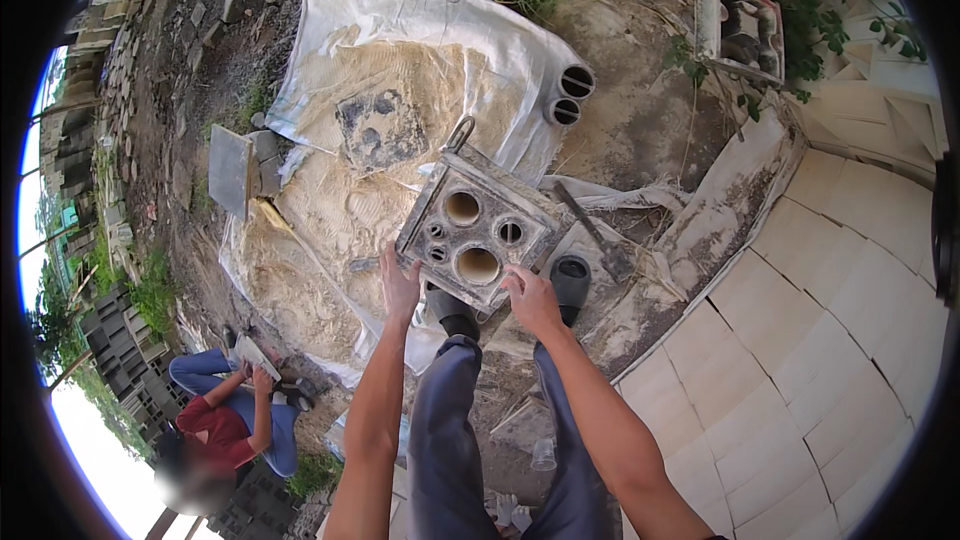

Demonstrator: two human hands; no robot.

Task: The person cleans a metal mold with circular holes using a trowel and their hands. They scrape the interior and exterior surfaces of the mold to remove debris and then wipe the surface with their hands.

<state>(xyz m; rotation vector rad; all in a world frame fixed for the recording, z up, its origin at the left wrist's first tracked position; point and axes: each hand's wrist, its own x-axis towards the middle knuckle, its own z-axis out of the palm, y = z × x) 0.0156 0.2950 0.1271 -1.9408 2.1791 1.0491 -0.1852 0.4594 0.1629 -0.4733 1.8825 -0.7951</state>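
A square, dust-coated mould box [482,198] with several round holes of different sizes stands before me, a looped metal handle [461,133] at its far corner. My left hand [401,285] is beside its left near edge, fingers stretched and thumb apart; whether it touches the box I cannot tell. At the near right edge, my right hand [532,300] has curled fingers pressed against the rim. A long-handled hammer-like tool [592,228] lies right of the box.
White sheeting [345,5] with sandy powder [335,210] spreads ahead and left. Black pipe ends [576,82] lie beyond the box. Pale stacked blocks [760,340] line the right. Another mould-like box [742,28] is far right. A seated person [225,420] at left holds a pale slab [258,358].
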